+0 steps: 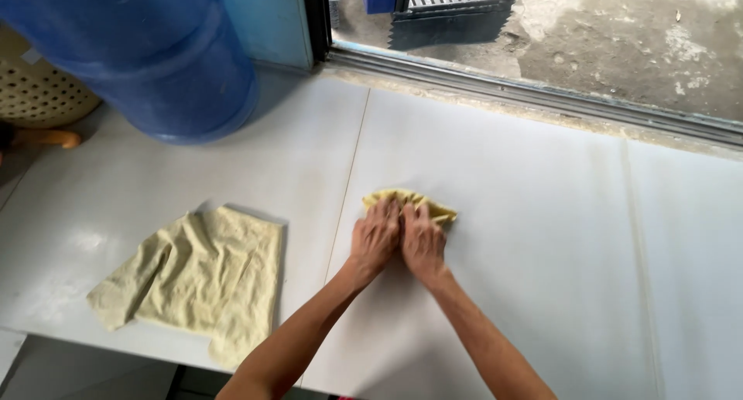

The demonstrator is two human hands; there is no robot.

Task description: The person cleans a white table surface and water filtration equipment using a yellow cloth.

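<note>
Both my hands press side by side on a small yellow cloth (422, 201) bunched on the white tiled floor (542, 237). My left hand (375, 236) lies palm down on its left part, and my right hand (422, 241) covers its right part. Only the cloth's far edge shows beyond my fingers. A second, larger pale yellow cloth (197, 280) lies spread flat on the floor to the left, apart from my hands.
A big blue plastic barrel (155, 51) stands at the back left, with a cream perforated basket (39, 94) beside it. A metal door track (542, 98) runs along the far edge, with rough concrete ground (619, 36) beyond it. The tile step drops off at the near left.
</note>
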